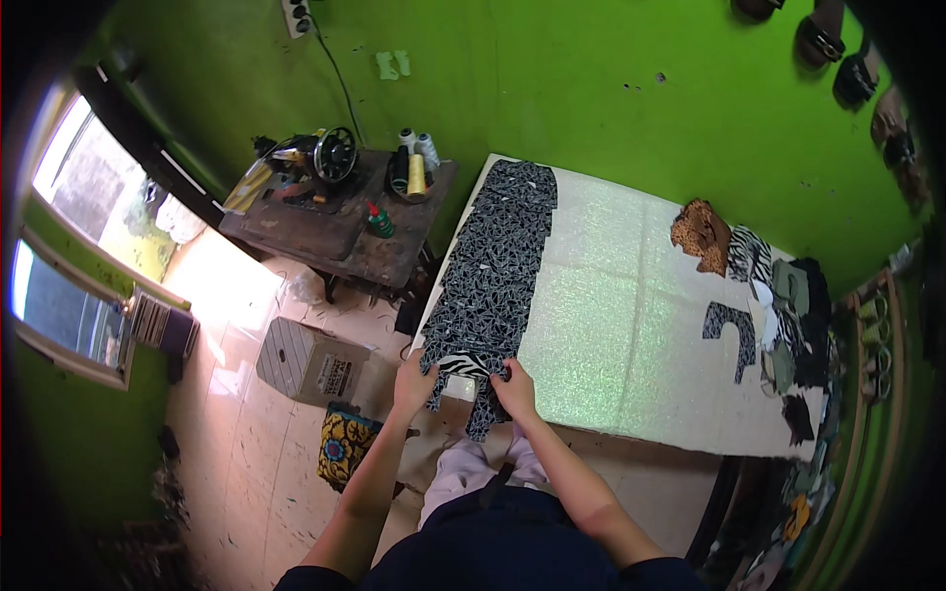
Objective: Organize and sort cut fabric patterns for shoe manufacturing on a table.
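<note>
A long row of overlapping black-and-grey patterned fabric pieces [493, 256] runs down the left side of the white table [591, 325]. At its near end, by the table's front edge, a cut fabric piece [482, 419] of the same pattern is stretched between my hands, its two legs hanging down. My left hand [412, 386] pinches its left side, my right hand [513, 391] its right side. Between them shows a curved zebra-striped strip of fabric [463, 365]; I cannot tell whether it is joined to the piece.
A sewing machine [320, 158], thread cones [416, 175] and a green bottle [379, 221] stand on a wooden table at left. A box [313, 362] and a patterned cushion-like item [347, 445] are on the floor. Cut fabric scraps [734, 333] lie along the table's right side. Sandals [823, 39] hang at upper right.
</note>
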Motion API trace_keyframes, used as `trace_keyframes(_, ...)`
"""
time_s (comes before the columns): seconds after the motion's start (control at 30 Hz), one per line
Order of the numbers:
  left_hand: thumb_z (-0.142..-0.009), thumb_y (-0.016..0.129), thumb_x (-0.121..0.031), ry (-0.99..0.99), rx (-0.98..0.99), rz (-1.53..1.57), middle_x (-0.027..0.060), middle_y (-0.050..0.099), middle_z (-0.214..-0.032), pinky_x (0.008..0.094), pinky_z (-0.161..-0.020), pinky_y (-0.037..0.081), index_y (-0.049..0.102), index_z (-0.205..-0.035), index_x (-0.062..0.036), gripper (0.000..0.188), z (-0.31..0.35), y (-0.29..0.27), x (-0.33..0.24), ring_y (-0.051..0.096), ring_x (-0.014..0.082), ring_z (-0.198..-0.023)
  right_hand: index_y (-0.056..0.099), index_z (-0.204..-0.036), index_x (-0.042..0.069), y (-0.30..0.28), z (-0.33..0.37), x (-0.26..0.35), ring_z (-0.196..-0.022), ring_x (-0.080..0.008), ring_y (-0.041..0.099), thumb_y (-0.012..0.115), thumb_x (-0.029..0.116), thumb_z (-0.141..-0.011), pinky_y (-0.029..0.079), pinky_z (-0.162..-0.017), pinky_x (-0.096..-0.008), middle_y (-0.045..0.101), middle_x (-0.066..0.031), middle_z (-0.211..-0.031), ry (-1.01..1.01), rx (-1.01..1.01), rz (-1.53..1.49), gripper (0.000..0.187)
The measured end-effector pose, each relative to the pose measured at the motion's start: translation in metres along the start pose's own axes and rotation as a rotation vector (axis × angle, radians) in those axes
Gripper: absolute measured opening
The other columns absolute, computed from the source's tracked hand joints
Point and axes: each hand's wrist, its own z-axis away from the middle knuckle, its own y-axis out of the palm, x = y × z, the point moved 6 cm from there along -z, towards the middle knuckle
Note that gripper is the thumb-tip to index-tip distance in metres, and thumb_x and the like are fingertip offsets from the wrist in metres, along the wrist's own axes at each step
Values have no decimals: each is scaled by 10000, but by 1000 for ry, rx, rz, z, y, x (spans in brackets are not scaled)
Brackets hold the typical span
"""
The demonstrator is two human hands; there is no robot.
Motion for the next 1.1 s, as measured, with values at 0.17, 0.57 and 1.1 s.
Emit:
trace_keyframes(0.17, -781, 589, -194, 104, 91, -27, 249, 586, -990, 425, -811, 444, 501, -1127, 22, 417, -4, 2, 0, 562, 391, -927, 549, -1031, 7, 2, 16, 1, -695, -281, 595, 652, 168, -727, 464, -651, -354, 605, -166, -769, -28, -143, 12, 359)
trace_keyframes(0.57, -797, 534, -154, 321, -14, -193, 193, 510, -1136, 394, -867, 416, 486, -1147, 17, 392, -3, -10, -5, 497, 346, -1020, 519, -1090, 10, 3, 38, 26, -1000, -344, 504, 597, 109, -762, 412, -849, -385, 538, -190, -1067, -92, -378, 180, 351)
trace_keyframes(1.1, -843, 464, -383, 928, 144, -677, 47, 281, -1428, 420, -1062, 191, 338, -1354, -94, 601, 25, 28, 3, 264, 192, -1307, 383, -1323, 115, 72, 49, 24, -1292, -261, 285, 480, 380, -849, 200, -1039, -498, 313, -88, -1400, -315, -279, 872, 552)
